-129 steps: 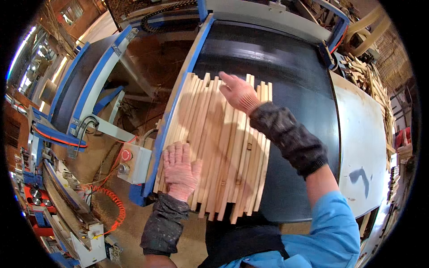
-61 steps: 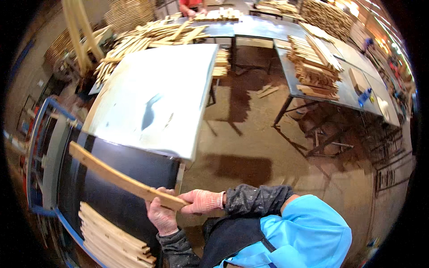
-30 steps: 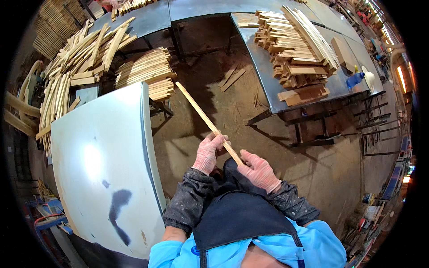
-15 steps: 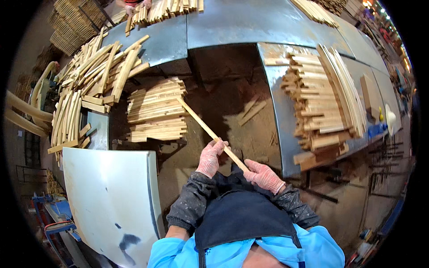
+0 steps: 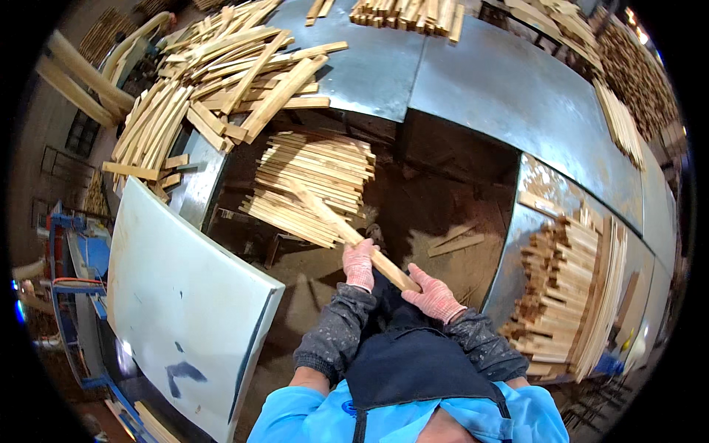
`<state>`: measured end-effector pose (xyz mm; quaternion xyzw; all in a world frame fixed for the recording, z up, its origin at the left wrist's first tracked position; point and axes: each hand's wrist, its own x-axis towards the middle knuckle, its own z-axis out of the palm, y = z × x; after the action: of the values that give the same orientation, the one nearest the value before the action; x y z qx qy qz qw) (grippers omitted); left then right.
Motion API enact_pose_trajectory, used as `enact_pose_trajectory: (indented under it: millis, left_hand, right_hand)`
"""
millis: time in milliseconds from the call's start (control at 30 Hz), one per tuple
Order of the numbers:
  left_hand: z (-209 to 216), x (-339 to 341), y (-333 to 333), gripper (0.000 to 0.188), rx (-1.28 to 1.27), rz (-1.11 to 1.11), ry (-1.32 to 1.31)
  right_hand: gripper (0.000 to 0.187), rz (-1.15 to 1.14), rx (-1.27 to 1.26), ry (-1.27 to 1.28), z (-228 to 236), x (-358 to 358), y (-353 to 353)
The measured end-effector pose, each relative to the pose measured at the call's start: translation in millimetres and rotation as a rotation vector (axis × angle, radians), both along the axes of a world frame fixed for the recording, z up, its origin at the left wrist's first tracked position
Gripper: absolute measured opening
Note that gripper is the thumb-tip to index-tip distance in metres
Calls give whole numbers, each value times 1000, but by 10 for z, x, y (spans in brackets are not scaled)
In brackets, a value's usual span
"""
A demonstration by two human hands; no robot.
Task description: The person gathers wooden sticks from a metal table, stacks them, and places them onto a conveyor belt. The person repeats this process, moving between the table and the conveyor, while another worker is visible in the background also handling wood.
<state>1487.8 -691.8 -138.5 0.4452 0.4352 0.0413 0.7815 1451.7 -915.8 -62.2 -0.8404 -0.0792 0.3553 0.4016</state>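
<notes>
Apron: dark bib over a blue shirt, nearest.
Right hand: gloved; near end of strip pinched between thumb and fingers.
Left hand: gloved; closed around strip, roughly mid-length.
Wooden strip: in both hands, in front of the apron, slanting far-left; far end overlaps the strip stack in view, contact can't tell.
White panel: near left, dark smudge on its face.
Blue machine frame: left of the panel.
Offcuts: two on the floor, right of the strip stack.
Strip stack: beyond hands, layered low.
Right table: metal top, strips piled on it.
Loose strip heap: far left, jumbled.
Far table: metal, row of strips at its far side.
</notes>
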Motion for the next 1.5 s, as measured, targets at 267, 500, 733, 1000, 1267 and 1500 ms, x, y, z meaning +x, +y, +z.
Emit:
enact_pose_trajectory:
  millis: [267,500,733,1000,1267,1500]
  left_hand:
    - [-1889,1018,1778,46,108,408,448]
    - [-2528,1419,2582,74,-85,119,417]
    - [-2617,1559,2792,78,-60,-30,422]
    - [-2995,1407,2806,67,-250,59,456]
    - [-2549,1513,2448,59,-394,-433,624]
    - [-1047,2104,1824,38,-291,-750,592]
  right_hand:
    - [83,-2,-131,254,-385,1109,-10]
    - [83,-60,-367,513,-390,1998,-92]
    - [81,-134,-301,520,-465,2515,163]
    - [80,-99,-249,371,-562,2799,228]
    - [81,-170,-183,287,-267,3243,85]
    - [77,-263,-74,136,-436,3691,-364]
